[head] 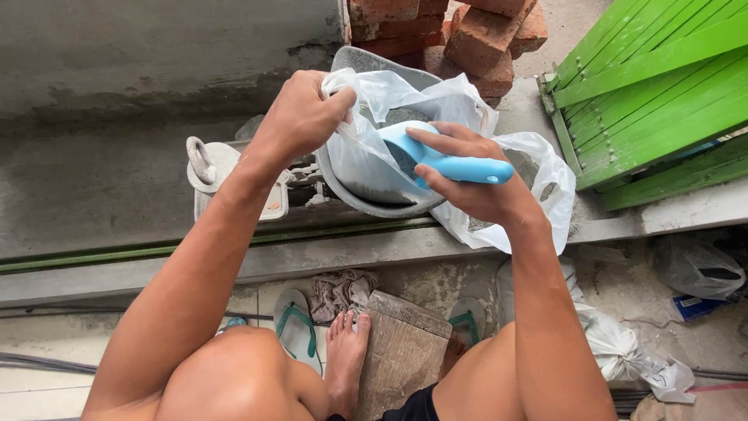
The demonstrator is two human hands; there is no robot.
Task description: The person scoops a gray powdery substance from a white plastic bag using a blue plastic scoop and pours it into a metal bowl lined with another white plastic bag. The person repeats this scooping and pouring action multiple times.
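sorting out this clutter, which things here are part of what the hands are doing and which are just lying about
In use:
left hand gripping the thin white plastic bag
right hand holding the light blue plastic scoop
round grey metal basin under the bag

Lying about:
stacked red bricks
green slatted wooden panel
green-strapped sandals
crumpled rag
flat wooden board

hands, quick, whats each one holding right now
Left hand: closed, gripping the rim of the thin white plastic bag.
Right hand: closed around the handle of the light blue plastic scoop.
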